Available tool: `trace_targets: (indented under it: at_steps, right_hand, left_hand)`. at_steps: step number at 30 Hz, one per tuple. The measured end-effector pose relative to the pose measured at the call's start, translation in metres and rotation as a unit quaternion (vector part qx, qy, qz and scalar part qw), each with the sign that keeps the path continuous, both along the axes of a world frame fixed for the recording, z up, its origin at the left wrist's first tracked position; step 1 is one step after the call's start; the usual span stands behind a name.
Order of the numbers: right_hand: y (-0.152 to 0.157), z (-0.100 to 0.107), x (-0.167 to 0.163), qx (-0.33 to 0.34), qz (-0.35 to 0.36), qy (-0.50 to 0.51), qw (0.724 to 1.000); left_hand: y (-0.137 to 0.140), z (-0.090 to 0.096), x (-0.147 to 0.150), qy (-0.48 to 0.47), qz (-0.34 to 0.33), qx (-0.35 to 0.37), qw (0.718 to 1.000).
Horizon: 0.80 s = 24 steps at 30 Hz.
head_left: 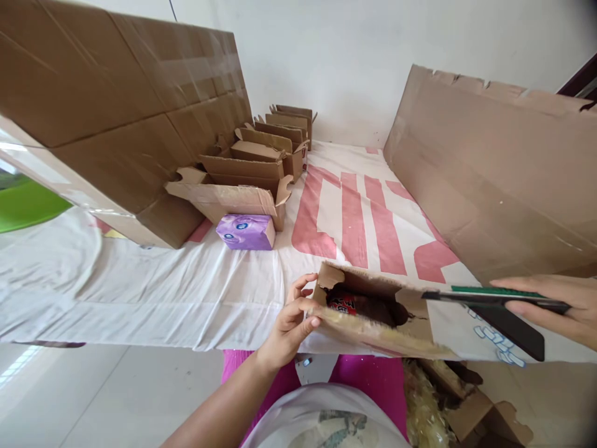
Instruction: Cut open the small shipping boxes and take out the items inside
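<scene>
At the table's front edge stands an open cardboard box [387, 330], narrow and long. A dark item with a red label [342, 303] lies inside it, partly hidden by the box walls. My left hand [293, 320] is closed on the box's left end, fingers behind and thumb over the near wall. In my right hand [555, 305] is a green and black utility knife [494, 296], its tip pointing left at the box's right end flap. Beneath the knife lies a flat black object [513, 333], perhaps a phone.
A row of open cardboard boxes [242, 199] runs back along the left, with a purple tissue pack [247, 232] before it. Large cardboard panels [504, 168] flank the white and red tablecloth [354, 211]. Torn cardboard [471, 414] and tape lie on the floor.
</scene>
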State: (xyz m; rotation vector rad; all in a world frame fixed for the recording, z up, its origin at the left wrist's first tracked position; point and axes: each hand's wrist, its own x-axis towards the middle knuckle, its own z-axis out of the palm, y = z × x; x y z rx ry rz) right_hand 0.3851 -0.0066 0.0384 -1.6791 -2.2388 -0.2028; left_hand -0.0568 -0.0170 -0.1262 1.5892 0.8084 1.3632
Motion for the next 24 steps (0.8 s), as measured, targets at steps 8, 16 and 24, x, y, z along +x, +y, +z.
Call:
trace_targets:
  at_steps: [8, 16, 24]
  right_hand:
    - [0.024, -0.047, -0.020, -0.032, -0.064, 0.100, 0.992]
    - [0.033, -0.128, -0.030, -0.128, -0.102, 0.202, 0.966]
    - [0.029, -0.181, -0.043, -0.164, -0.084, 0.153, 0.971]
  left_hand:
    - [-0.010, -0.001, -0.001, -0.053, -0.006, -0.017, 0.998]
    - [-0.012, -0.004, 0.000, -0.089, -0.003, -0.044, 0.995]
    - [-0.014, -0.004, -0.002, -0.038, 0.022, -0.034, 0.998]
